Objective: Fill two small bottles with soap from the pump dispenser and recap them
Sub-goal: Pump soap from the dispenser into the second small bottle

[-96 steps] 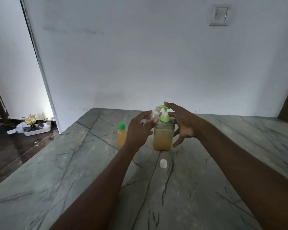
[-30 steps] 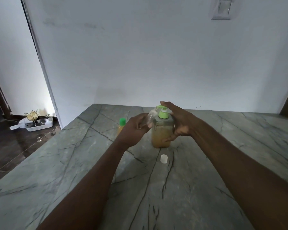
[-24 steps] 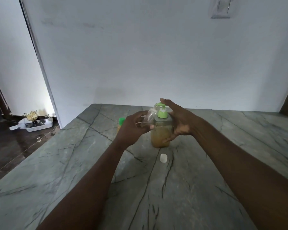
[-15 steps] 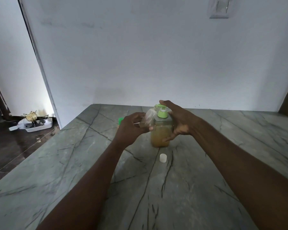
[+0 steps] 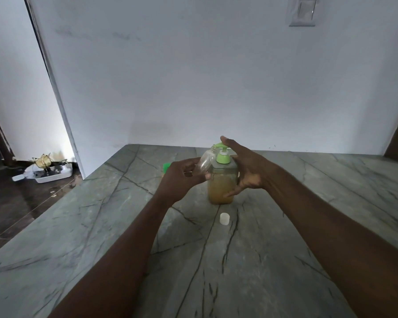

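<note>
One white tray [image 5: 52,175] holding small objects is seen on the dark floor at far left, beyond the tabletop [image 5: 83,237] edge. Further right, a green-capped small bottle [image 5: 166,166] is stood upright on the tabletop; most of it is hidden behind the left grip [image 5: 182,180]. The left grip is curled round a clear small bottle [image 5: 205,162], which is pinched between thumb and fingers. This bottle is uncapped and held off the tabletop, tilted, with its mouth brought up to the green nozzle of the pump dispenser [image 5: 221,182]. The dispenser is stood upright near the middle of the tabletop and is seen to hold amber soap. A white cap [image 5: 224,218] is laid on the tabletop just in front of it, apart from both grips. The right grip [image 5: 248,171] is spread: straight fingers are laid over the pump head, and the thumb is set against the dispenser's side. A switch plate [image 5: 302,11] is mounted on the wall at upper right.
</note>
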